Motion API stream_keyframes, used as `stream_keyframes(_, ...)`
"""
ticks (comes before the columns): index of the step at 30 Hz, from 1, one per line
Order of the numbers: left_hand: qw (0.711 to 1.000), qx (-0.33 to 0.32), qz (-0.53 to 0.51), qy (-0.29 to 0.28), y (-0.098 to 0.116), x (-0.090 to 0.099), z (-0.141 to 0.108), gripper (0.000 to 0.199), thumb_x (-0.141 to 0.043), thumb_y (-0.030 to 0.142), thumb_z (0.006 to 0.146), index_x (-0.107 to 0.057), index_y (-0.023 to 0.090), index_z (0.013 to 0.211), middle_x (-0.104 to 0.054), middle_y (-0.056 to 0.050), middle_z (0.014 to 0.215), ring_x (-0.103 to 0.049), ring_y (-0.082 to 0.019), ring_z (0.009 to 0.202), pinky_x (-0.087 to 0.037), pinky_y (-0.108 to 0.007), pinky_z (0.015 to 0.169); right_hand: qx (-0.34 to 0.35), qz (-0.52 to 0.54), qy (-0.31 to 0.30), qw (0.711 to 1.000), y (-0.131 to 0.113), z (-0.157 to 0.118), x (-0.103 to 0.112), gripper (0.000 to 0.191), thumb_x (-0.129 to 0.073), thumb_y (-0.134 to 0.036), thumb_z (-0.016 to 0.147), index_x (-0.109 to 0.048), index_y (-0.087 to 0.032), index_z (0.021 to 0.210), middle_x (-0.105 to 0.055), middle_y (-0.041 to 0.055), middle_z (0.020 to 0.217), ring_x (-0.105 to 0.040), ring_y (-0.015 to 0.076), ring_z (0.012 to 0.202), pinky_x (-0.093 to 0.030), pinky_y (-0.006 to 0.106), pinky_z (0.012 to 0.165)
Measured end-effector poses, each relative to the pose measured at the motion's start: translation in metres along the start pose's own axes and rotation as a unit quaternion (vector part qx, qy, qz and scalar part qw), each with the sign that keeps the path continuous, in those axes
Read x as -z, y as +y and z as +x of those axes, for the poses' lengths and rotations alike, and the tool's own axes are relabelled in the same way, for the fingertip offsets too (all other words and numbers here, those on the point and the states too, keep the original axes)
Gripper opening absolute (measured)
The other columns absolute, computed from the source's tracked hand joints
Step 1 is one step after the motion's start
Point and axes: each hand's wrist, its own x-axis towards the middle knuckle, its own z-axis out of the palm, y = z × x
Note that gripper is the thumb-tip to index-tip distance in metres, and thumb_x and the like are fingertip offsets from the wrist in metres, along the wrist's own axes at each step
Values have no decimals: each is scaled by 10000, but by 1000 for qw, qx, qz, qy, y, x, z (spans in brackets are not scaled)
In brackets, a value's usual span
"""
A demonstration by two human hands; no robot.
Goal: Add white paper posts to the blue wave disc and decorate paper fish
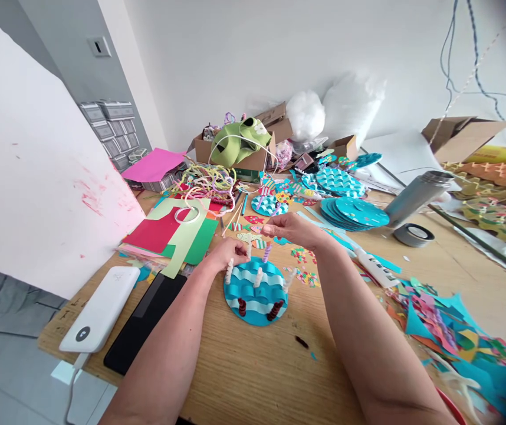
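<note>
A round blue paper piece (259,295) with wavy light and dark strips lies on the wooden table, with several coiled pipe-cleaner spirals standing on it: white, purple and dark brown. My left hand (229,255) is at its back left edge, fingers pinched at a whitish spiral (249,249). Above and behind the disc is my right hand (286,229), thumb and fingertips together; whatever they hold is too small to make out. Just below it stands the purple spiral (266,254). Small paper fish (247,237) lie beyond both hands.
On the left are a white power bank (100,307), a black tablet (135,324) and coloured paper (153,233). To the right are stacked blue discs (354,213), a metal flask (419,198), a glue bottle (375,267) and paper scraps (469,336). Boxes stand behind.
</note>
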Motion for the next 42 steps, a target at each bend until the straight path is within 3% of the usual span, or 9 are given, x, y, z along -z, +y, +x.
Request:
stream_keyframes(8,999,-15,-29,-9,-3,1,-1,322,-814,378,551,-680,136,715,-642,2,614,-563,-121,565,-407,-211,524,23,12,3,1000,-12,9,-22,535,-524,-694,751,-570,-166,677,-383,-44,578,-315,95,557,-242,252,510)
stream_keyframes(11,999,-18,-34,2,-1,0,0,361,-820,391,545,-685,132,756,-630,8,616,-550,-111,561,-404,-207,529,15,17,9,1000,-14,12,-27,522,-576,-671,710,-611,-151,676,-428,-38,578,-333,94,555,-250,251,508)
stream_keyframes(18,999,-30,-15,23,9,0,-4,225,-784,320,599,-673,134,662,-588,25,575,-508,-98,539,-356,-202,506,15,37,15,999,-9,18,-35,401,-659,-540,661,-663,-139,684,-571,1,613,-435,107,569,-319,244,518)
stream_keyframes(31,998,-43,28,22,7,2,-2,164,-770,259,587,-662,136,579,-612,17,580,-521,-97,532,-356,-196,491,6,-15,-7,1000,-10,19,-37,359,-574,-481,708,-558,-158,553,-351,-56,484,-283,68,473,-235,231,450)
stream_keyframes(38,998,-42,32,23,5,0,-1,178,-765,289,593,-666,141,589,-630,7,607,-540,-108,560,-367,-196,500,10,-36,12,999,-10,20,-41,351,-559,-428,714,-471,-175,487,-340,-54,463,-290,71,468,-226,245,457)
stream_keyframes(42,999,-34,29,25,5,0,-1,171,-757,286,593,-664,143,600,-624,9,597,-533,-107,547,-360,-200,498,-1,-42,12,999,-11,20,-40,366,-553,-445,741,-516,-164,508,-393,-40,465,-316,75,469,-245,238,454)
